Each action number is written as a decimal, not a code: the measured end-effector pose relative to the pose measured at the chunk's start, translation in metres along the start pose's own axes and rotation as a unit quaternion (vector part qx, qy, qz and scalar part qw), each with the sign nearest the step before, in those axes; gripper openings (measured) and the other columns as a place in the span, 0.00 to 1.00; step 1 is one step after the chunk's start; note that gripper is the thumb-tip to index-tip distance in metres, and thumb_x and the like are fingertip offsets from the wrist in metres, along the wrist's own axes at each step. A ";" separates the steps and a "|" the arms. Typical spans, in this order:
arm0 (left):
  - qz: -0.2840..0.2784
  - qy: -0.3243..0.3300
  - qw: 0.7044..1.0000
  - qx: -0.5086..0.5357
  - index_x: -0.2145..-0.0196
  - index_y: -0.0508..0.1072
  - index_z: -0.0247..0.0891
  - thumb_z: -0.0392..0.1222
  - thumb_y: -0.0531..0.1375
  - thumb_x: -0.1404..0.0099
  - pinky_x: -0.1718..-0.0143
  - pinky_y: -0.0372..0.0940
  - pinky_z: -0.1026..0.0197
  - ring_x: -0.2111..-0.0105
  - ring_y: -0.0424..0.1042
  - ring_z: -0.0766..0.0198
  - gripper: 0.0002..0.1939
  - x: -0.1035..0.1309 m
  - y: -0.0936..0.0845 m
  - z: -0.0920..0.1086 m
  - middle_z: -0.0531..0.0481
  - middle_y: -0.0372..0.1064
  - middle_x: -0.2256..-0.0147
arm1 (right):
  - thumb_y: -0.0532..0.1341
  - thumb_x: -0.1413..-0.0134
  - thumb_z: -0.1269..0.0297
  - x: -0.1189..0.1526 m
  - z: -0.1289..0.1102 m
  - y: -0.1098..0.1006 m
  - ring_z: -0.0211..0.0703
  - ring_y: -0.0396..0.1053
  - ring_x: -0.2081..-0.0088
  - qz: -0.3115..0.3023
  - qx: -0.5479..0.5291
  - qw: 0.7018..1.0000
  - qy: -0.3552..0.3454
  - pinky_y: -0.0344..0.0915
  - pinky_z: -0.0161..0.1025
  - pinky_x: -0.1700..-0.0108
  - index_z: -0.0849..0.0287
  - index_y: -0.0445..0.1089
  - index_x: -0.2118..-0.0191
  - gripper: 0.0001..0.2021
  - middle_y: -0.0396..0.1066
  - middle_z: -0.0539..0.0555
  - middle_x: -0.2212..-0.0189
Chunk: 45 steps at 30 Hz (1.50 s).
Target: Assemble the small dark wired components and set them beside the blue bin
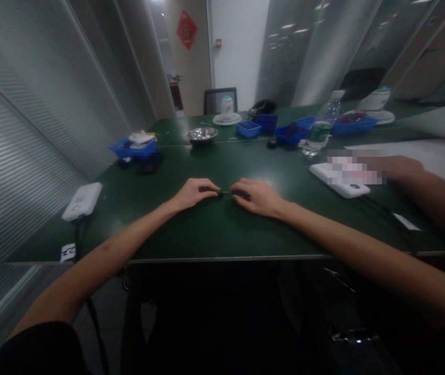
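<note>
My left hand [191, 194] is closed, its thumb and fingertips pinching a small dark piece [219, 194] just above the green table. Its kind is too small to make out. Facing it, my right hand [257, 197] is closed around a screwdriver, mostly hidden by the fingers. The tool's thin metal shaft [226, 192] bridges the short gap between both hands and points left at the dark piece. Whether the tip touches the piece I cannot tell.
A metal bowl [202, 135] stands beyond my hands. Blue trays [134, 148] sit at the back left and right. A water bottle [321, 125] is right of centre. White power banks [82, 201] with cables lie on both sides. Another person's hand [397, 167] is at the right.
</note>
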State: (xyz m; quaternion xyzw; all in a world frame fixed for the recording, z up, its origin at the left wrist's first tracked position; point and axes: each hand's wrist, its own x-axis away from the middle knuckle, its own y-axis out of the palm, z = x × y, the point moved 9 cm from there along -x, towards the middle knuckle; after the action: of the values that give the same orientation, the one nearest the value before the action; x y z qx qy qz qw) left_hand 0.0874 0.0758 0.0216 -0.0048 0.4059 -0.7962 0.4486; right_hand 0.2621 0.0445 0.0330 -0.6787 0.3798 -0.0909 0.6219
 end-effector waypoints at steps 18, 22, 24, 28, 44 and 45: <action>-0.019 -0.003 1.000 -0.002 0.51 0.83 0.39 0.47 0.65 0.28 0.56 0.68 0.55 0.58 0.76 0.57 0.13 0.002 0.001 0.003 0.43 0.79 0.55 | 0.54 0.25 0.58 0.002 -0.005 0.004 0.47 0.72 0.59 -0.008 -0.029 0.998 -0.061 0.65 0.41 0.59 0.56 0.71 0.41 0.16 0.74 0.58 0.53; -0.039 -0.016 0.999 0.013 0.50 0.83 0.38 0.47 0.65 0.28 0.54 0.67 0.56 0.56 0.76 0.57 0.14 0.001 0.003 -0.002 0.44 0.80 0.54 | 0.55 0.24 0.58 0.003 -0.008 0.001 0.46 0.72 0.60 0.011 -0.032 0.997 -0.076 0.66 0.41 0.60 0.57 0.71 0.40 0.16 0.73 0.58 0.54; -0.053 -0.011 0.998 0.011 0.50 0.83 0.38 0.48 0.66 0.28 0.56 0.67 0.56 0.58 0.76 0.58 0.15 0.001 0.005 -0.001 0.44 0.79 0.55 | 0.55 0.24 0.59 0.002 -0.009 0.002 0.46 0.72 0.60 0.013 -0.033 0.996 -0.079 0.66 0.40 0.60 0.56 0.71 0.40 0.16 0.73 0.58 0.53; -0.060 -0.009 0.998 0.011 0.49 0.82 0.38 0.48 0.65 0.28 0.55 0.67 0.56 0.57 0.75 0.57 0.15 0.000 0.009 0.000 0.44 0.79 0.55 | 0.54 0.24 0.58 0.001 -0.012 0.005 0.45 0.72 0.61 0.003 -0.035 0.995 -0.089 0.65 0.40 0.61 0.55 0.71 0.40 0.16 0.73 0.58 0.54; -0.022 0.004 0.998 -0.064 0.48 0.80 0.39 0.46 0.62 0.26 0.58 0.68 0.57 0.56 0.74 0.57 0.13 0.002 -0.004 0.014 0.43 0.76 0.53 | 0.57 0.27 0.59 0.001 0.001 -0.013 0.49 0.74 0.56 0.087 -0.105 0.990 -0.024 0.68 0.44 0.55 0.57 0.74 0.44 0.14 0.77 0.58 0.52; -0.024 0.006 0.998 -0.059 0.49 0.80 0.39 0.46 0.62 0.26 0.58 0.68 0.56 0.55 0.74 0.56 0.13 0.005 -0.004 0.020 0.43 0.76 0.53 | 0.57 0.27 0.59 0.001 0.005 -0.015 0.48 0.74 0.56 0.098 -0.104 0.990 -0.011 0.68 0.44 0.55 0.57 0.74 0.44 0.14 0.77 0.58 0.51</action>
State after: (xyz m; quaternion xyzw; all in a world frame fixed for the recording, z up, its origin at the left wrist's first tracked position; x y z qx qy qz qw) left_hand 0.0890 0.0612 0.0358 -0.0361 0.4549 -0.7812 0.4259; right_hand 0.2719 0.0465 0.0451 -0.7000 0.4451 0.0184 0.5582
